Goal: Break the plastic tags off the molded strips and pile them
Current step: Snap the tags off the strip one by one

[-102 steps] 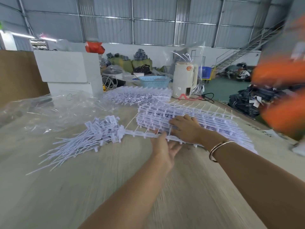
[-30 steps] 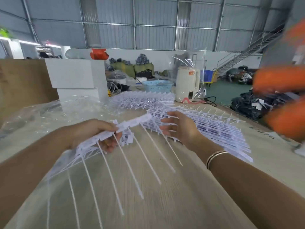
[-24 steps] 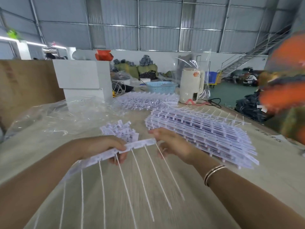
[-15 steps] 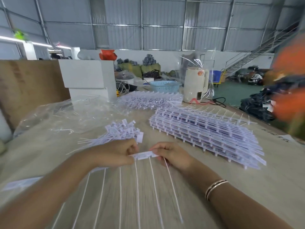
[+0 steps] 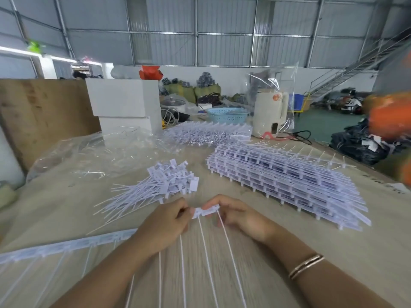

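A: Both hands are closed on one strip [image 5: 205, 211]; the left hand [image 5: 165, 223] pinches it from one side, the right hand [image 5: 235, 215] from the other, thumbs nearly meeting over a joint.

B: Where does the strip sit?

A: Just above the surface [image 5: 222, 274], near its front edge, thin tails hanging toward the person. The rest of it trails off to the left, behind the left arm.

B: How to snap it cleanly?

A: I'd keep the pinches tight against the joint and bend sharply, so the break falls at the neck and the tail stays whole. Grip too far out and the strip would likely just flex.

B: And then?

A: The pile [image 5: 160, 183] lies just beyond the hands; drop the tag there, heads together. The stack [image 5: 289, 181] of unbroken strips waits to the right, so much remains.
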